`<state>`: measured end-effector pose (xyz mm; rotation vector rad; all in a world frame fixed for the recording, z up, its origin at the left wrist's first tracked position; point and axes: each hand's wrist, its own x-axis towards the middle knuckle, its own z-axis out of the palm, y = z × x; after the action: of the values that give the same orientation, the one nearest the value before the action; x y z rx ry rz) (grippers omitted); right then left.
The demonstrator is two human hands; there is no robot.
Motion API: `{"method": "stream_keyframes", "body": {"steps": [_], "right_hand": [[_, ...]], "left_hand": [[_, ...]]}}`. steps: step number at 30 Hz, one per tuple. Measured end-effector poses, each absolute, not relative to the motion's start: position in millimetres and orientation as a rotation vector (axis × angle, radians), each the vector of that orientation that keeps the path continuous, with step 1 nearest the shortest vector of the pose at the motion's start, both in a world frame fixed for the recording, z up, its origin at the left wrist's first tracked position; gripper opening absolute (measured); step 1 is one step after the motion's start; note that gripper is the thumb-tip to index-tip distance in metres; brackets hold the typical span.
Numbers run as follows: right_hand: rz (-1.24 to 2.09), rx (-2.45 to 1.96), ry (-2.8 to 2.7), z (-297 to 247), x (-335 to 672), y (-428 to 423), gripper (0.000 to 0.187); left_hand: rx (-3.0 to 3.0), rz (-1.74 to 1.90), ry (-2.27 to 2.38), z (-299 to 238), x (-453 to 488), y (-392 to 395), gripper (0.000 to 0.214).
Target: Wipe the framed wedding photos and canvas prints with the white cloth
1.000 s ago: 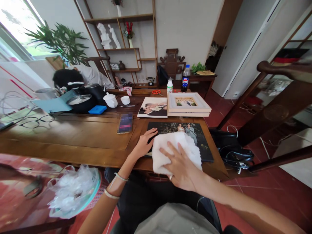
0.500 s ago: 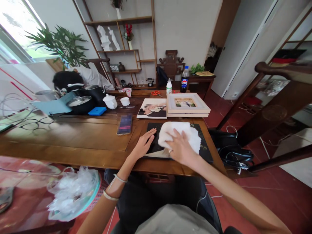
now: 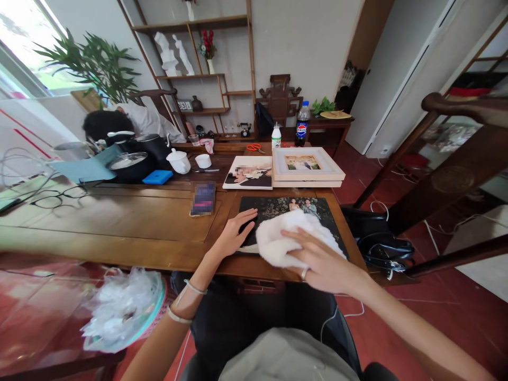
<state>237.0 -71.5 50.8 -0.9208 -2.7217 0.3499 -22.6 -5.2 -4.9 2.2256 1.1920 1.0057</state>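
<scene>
A dark photo panel (image 3: 270, 205) with two figures in its upper part lies flat at the table's front edge. Over its lower half is a fluffy white cloth (image 3: 273, 241), which hides that part of the picture. My right hand (image 3: 323, 264) presses on the cloth with its fingers stretched across it and the thumb out of sight. At the panel's left edge rests my left hand (image 3: 234, 232), open, fingers extended and holding nothing.
Behind the panel lie a flat photo print (image 3: 248, 177) and stacked white picture frames (image 3: 333, 174). A cola bottle (image 3: 301, 127), a small white bottle (image 3: 276, 136) and orange-handled scissors (image 3: 253, 147) stand or lie beyond. A phone (image 3: 203, 199) is left of the panel.
My right hand has drawn the white cloth down toward me and slightly right, uncovering the two figures at the panel's top. My left hand stays at the left edge.
</scene>
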Motion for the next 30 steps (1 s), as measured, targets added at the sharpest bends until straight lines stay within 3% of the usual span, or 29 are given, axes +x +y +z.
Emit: {"method": "stream_keyframes", "body": {"steps": [5,14,19,25,30], "right_hand": [[0.263,-1.275,-2.517,44.9,249.7,-22.6,0.033],[0.676,-1.200,-2.442,59.2,163.6,67.5,0.059],[0.706,-1.120,-2.470,53.5,144.8,73.4,0.055],[0.629,-1.286,-2.379,43.3,207.4,62.7,0.064],[0.494,-1.311,-2.390,39.2,221.9,40.7,0.046]], "left_hand": [[2.267,1.018,1.195,-7.5,-22.5,-3.6,0.034],[2.287,1.017,1.205,-8.7,-24.1,-1.8,0.033],[2.271,1.004,1.237,-9.0,-24.6,-1.6,0.032],[2.267,1.018,1.187,-9.4,-24.2,-2.6,0.034],[2.246,1.043,1.204,-8.0,-23.7,-3.2,0.041]]}}
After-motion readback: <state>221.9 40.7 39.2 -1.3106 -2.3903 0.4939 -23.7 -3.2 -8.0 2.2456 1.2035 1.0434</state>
